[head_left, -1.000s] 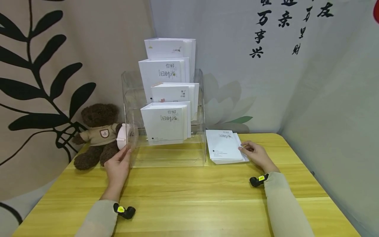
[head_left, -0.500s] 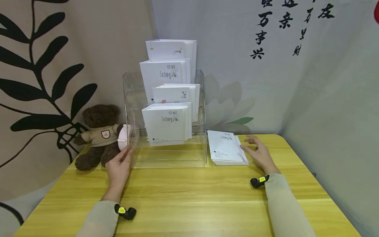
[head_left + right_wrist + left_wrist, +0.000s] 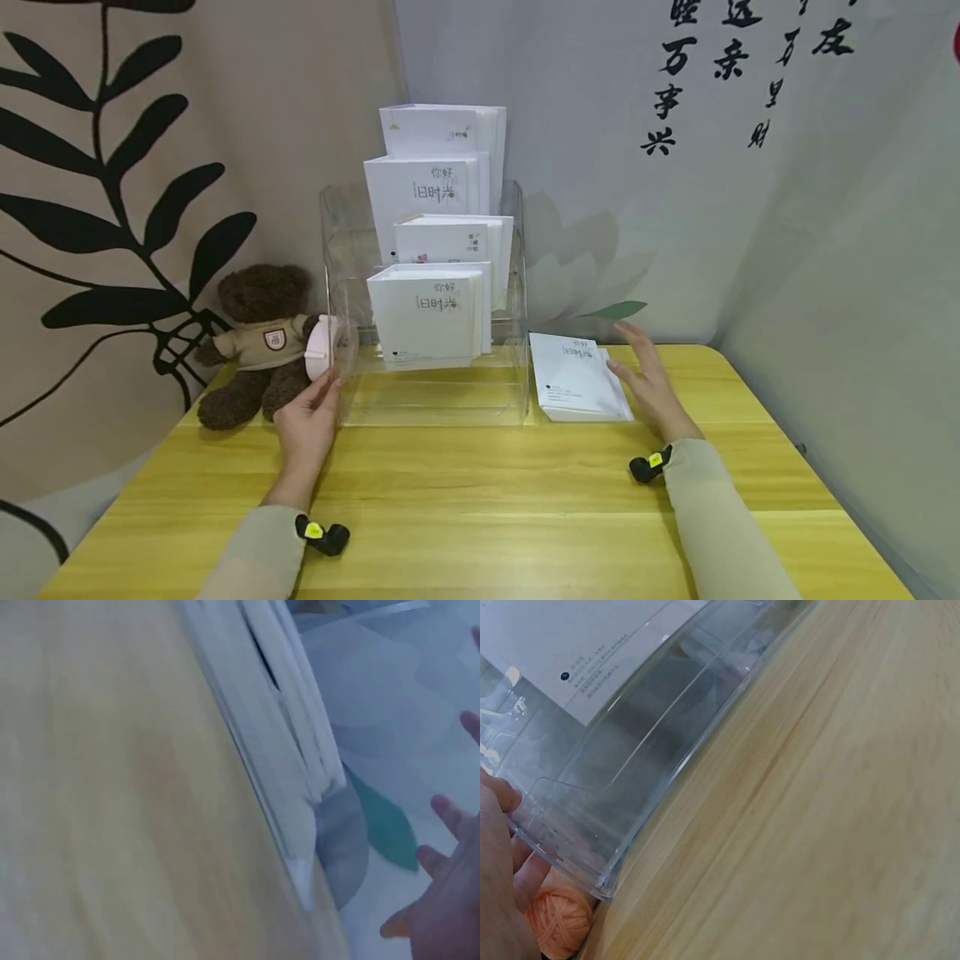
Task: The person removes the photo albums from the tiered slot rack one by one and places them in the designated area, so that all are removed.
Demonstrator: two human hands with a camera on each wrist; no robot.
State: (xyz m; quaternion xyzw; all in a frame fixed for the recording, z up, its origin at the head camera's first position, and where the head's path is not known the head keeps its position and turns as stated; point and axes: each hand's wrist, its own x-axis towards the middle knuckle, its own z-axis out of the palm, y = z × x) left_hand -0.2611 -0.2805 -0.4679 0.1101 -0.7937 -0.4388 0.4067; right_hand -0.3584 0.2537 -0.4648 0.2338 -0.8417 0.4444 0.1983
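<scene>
My left hand point(image 3: 309, 421) pinches the lower left side wall of a clear acrylic rack point(image 3: 435, 400). In the left wrist view its thumb lies on one face of the clear panel point(image 3: 607, 802) and its fingers on the other. White booklets point(image 3: 423, 325) with printed covers stand on the rack's tiers, one behind another. To the right of the rack, a small stack of white booklets point(image 3: 577, 383) lies on the table. My right hand point(image 3: 654, 387) is just beside that stack's right edge, fingers spread, holding nothing. The right wrist view shows the stack's thick edges point(image 3: 262, 742).
A brown teddy bear point(image 3: 262, 342) in a beige shirt sits left of the rack. A pale pink round object point(image 3: 318, 348) is between them. An orange yarn ball point(image 3: 559, 922) lies behind the left fingers. Fabric walls point(image 3: 585, 175) stand behind the wooden table point(image 3: 480, 517).
My right hand has let go of the stack's right edge, and its fingers have lifted and spread. My left hand keeps its grip on the rack. The head view has shifted slightly.
</scene>
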